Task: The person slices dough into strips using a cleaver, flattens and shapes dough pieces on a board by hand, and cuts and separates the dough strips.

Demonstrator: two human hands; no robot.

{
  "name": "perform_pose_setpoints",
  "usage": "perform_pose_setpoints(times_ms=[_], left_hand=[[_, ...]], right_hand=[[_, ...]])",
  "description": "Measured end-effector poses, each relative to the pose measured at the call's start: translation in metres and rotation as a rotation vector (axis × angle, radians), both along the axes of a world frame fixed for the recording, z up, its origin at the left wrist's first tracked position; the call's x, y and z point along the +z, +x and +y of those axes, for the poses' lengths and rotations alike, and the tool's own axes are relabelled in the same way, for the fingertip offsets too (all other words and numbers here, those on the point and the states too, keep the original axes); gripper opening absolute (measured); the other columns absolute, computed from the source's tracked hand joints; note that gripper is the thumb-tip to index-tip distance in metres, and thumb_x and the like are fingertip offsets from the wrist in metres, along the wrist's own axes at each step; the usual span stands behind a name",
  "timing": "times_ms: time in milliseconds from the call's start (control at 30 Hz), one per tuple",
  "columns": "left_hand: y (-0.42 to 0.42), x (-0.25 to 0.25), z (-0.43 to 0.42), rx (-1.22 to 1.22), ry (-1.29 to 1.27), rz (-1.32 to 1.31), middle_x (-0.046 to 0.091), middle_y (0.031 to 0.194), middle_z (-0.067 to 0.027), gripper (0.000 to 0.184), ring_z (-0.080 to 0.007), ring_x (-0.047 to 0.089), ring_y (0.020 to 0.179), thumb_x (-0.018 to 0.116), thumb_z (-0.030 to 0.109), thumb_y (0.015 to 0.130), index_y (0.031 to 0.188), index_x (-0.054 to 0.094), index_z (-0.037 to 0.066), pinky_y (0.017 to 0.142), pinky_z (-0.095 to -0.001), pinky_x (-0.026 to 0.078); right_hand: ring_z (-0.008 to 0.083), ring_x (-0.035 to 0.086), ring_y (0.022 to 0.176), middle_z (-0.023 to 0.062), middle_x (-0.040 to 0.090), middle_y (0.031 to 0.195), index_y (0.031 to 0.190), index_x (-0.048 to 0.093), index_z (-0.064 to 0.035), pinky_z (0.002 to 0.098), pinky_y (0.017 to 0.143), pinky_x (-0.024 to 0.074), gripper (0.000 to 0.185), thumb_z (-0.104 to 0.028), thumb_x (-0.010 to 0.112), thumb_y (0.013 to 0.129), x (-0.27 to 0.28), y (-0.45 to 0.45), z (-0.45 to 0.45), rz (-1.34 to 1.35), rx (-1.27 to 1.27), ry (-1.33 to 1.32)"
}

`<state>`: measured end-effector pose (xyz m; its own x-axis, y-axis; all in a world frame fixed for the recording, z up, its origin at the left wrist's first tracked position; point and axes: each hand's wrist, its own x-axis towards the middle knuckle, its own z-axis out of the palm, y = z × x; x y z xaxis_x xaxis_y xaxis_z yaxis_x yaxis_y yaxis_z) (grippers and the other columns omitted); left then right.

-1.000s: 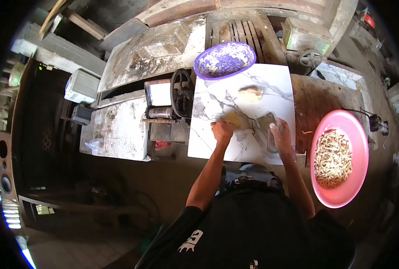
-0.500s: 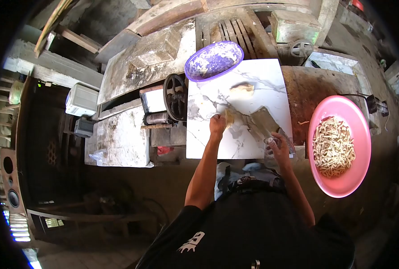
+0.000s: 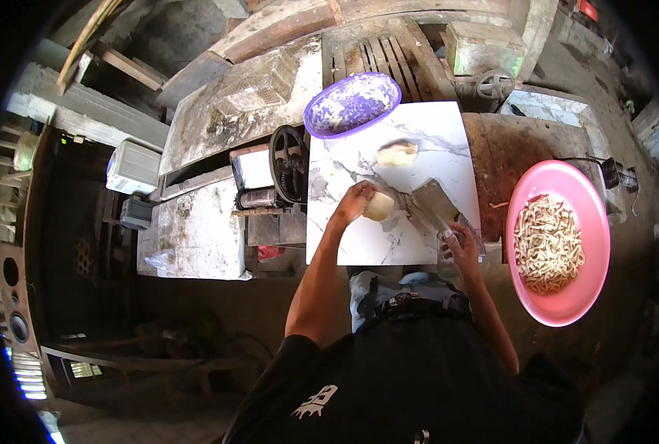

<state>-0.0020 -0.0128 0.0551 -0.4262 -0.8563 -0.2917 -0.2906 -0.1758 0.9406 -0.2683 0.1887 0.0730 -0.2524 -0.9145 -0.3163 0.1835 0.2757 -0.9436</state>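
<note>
My left hand (image 3: 354,200) pinches the edge of a pale, flat piece of dough (image 3: 378,206) above the white marbled board (image 3: 344,240). My right hand (image 3: 460,243) is closed round the handle of a wide flat blade (image 3: 434,203), whose far end points up and left over the board. Another folded piece of dough (image 3: 397,154) lies farther back on the board. At the board's back left corner stands a purple basin (image 3: 353,105) with white, floury residue inside.
A pink basin (image 3: 597,244) on the right holds many pale strips. Left of the board stands a machine with a dark handwheel (image 3: 288,164). A wire crate (image 3: 259,87) rests on the stained table behind. A white container (image 3: 134,166) is at the left.
The dough in my left hand has been lifted and turned, showing its broad face. My right hand has drawn back toward the board's front edge with the blade. The camera view has shifted slightly.
</note>
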Motion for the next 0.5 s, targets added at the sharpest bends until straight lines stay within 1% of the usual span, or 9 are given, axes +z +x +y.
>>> perform_pose_setpoints(times_ms=[33, 100, 167, 200, 300, 333, 400, 467, 500], left_hand=[[0.002, 0.003, -0.005, -0.132, 0.073, -0.004, 0.061, 0.091, -0.0021, 0.021, -0.0124, 0.057, 0.085, 0.049, 0.018, 0.095, 0.103, 0.063, 0.003, 0.074, -0.0287, 0.048], [0.005, -0.009, -0.012, -0.226, 0.031, -0.114, 0.065, 0.098, -0.0099, 0.022, -0.0201, 0.061, 0.093, 0.051, 0.013, 0.092, 0.109, 0.063, 0.003, 0.083, -0.0328, 0.049], [0.005, -0.02, -0.006, -0.164, -0.854, -0.464, 0.067, 0.098, -0.0201, 0.028, -0.0351, 0.063, 0.092, 0.052, 0.016, 0.087, 0.11, 0.062, 0.003, 0.085, -0.0408, 0.05], [0.004, -0.019, -0.005, -0.049, -0.703, -0.572, 0.064, 0.106, -0.0274, 0.032, -0.0442, 0.059, 0.101, 0.052, 0.011, 0.084, 0.111, 0.06, -0.004, 0.092, -0.0457, 0.049], [0.004, -0.029, 0.009, -0.016, -0.805, -0.657, 0.063, 0.108, -0.0273, 0.031, -0.0427, 0.06, 0.1, 0.052, 0.011, 0.084, 0.107, 0.059, -0.008, 0.092, -0.0451, 0.048], [-0.009, -0.006, 0.034, 0.045, -0.655, -0.686, 0.059, 0.12, -0.0263, 0.039, -0.0401, 0.057, 0.11, 0.054, 0.016, 0.087, 0.116, 0.056, -0.01, 0.099, -0.044, 0.045], [-0.024, -0.019, 0.076, -0.106, -0.615, -0.868, 0.035, 0.149, -0.0241, 0.071, -0.0357, 0.028, 0.14, 0.056, 0.036, 0.09, 0.141, 0.035, -0.008, 0.114, -0.0439, 0.027], [-0.03, -0.018, 0.114, -0.093, -0.658, -0.88, 0.027, 0.153, -0.0227, 0.083, -0.0356, 0.022, 0.144, 0.058, 0.046, 0.087, 0.144, 0.029, -0.006, 0.117, -0.0454, 0.019], [-0.03, -0.025, 0.125, -0.059, -0.677, -0.853, 0.025, 0.154, -0.0217, 0.085, -0.0349, 0.021, 0.144, 0.059, 0.048, 0.086, 0.145, 0.028, -0.006, 0.117, -0.0455, 0.016]], right_hand=[[0.0129, 0.062, 0.081, 0.0084, 0.065, 0.103, 0.128, 0.05, -0.0063, 0.0266, 0.066, 0.0497, 0.042, -0.019, 0.066, 0.091, -0.001, 0.0, 0.0, -0.003, 0.007, 0.014], [0.0126, 0.061, 0.078, 0.0083, 0.065, 0.102, 0.128, 0.049, -0.0062, 0.0265, 0.064, 0.0491, 0.042, -0.02, 0.065, 0.092, -0.005, 0.003, -0.001, 0.011, 0.0, 0.008], [0.0122, 0.06, 0.076, 0.0082, 0.065, 0.1, 0.128, 0.049, -0.0061, 0.0264, 0.062, 0.0485, 0.042, -0.02, 0.065, 0.092, -0.008, 0.006, -0.001, 0.026, -0.005, 0.0], [0.0122, 0.06, 0.076, 0.0081, 0.065, 0.099, 0.128, 0.049, -0.0058, 0.0267, 0.061, 0.0486, 0.041, -0.02, 0.064, 0.092, -0.009, 0.006, -0.002, 0.029, -0.003, -0.014], [0.0121, 0.06, 0.073, 0.008, 0.066, 0.096, 0.126, 0.052, -0.0058, 0.0264, 0.059, 0.0481, 0.036, -0.024, 0.06, 0.095, -0.008, 0.008, -0.008, 0.059, -0.003, -0.043], [0.012, 0.06, 0.07, 0.008, 0.066, 0.094, 0.124, 0.054, -0.006, 0.026, 0.057, 0.0474, 0.034, -0.029, 0.057, 0.098, -0.008, 0.01, -0.012, 0.078, -0.011, -0.061], [0.0118, 0.06, 0.07, 0.0079, 0.066, 0.089, 0.12, 0.056, -0.0056, 0.0259, 0.057, 0.047, 0.034, -0.032, 0.053, 0.1, -0.009, 0.012, -0.031, 0.021, 0.002, -0.02], [0.0115, 0.06, 0.07, 0.0078, 0.065, 0.085, 0.117, 0.059, -0.0053, 0.0258, 0.057, 0.0466, 0.035, -0.035, 0.049, 0.101, -0.018, 0.017, -0.057, -0.027, 0.016, 0.031], [0.0163, 0.061, 0.067, 0.0097, 0.065, 0.081, 0.113, 0.06, -0.0035, 0.0284, 0.058, 0.0474, 0.037, -0.036, 0.046, 0.101, -0.028, 0.024, -0.075, 0.191, 0.086, -0.064]])
